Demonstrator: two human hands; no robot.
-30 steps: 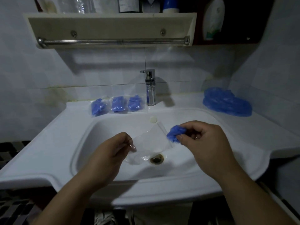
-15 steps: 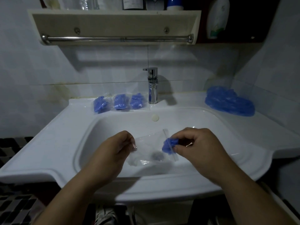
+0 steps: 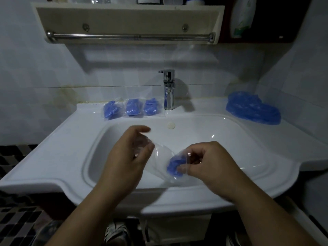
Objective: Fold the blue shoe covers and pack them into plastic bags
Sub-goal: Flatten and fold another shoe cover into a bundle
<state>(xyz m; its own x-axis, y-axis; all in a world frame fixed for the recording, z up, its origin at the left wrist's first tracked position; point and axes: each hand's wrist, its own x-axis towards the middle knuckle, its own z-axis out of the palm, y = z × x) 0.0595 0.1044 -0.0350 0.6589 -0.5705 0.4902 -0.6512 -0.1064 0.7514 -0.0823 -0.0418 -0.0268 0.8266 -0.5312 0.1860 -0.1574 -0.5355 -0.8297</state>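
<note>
Right hand (image 3: 209, 166) at 5 o'clock, fingers curled, pinches folded blue shoe cover (image 3: 173, 168) at the mouth of clear plastic bag (image 3: 159, 159), over sink (image 3: 62, 148) basin. Left hand (image 3: 127, 157) at 7 o'clock, blurred, curled fingers hold bag's other end, thumb lifted. Three packed bags (image 3: 132, 108) on ledge at 11 o'clock, beside faucet (image 3: 168, 89). Loose shoe cover pile (image 3: 252, 110) at 2 o'clock.
</note>
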